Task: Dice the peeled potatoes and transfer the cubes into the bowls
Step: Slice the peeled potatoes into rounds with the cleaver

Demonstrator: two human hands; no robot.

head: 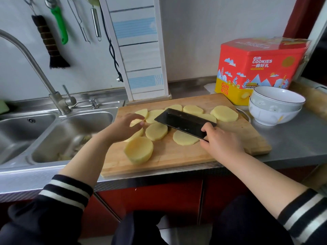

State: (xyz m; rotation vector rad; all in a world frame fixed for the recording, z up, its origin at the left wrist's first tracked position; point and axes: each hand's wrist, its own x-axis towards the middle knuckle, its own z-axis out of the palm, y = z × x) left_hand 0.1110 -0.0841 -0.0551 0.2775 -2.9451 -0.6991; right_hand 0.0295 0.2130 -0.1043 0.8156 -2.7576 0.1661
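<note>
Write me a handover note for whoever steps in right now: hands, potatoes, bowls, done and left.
Right hand: grips the cleaver, blade lying across the slices.
Left hand: fingers loosely extended over the slices at the board's left; it looks to hold nothing.
Potato slices: about ten rounds spread over the cutting board. One thick uncut potato end piece sits near the board's front left.
Stacked white bowls: on the counter right of the board; no potato shows in the top one.
Done: slicing, mostly.
Left: slice the end piece, cut slices into cubes, fill the bowls.

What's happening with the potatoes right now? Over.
Right hand grips cleaver. Left hand open over potato slices. No cubes yet. Bowls empty, path clear.
</note>
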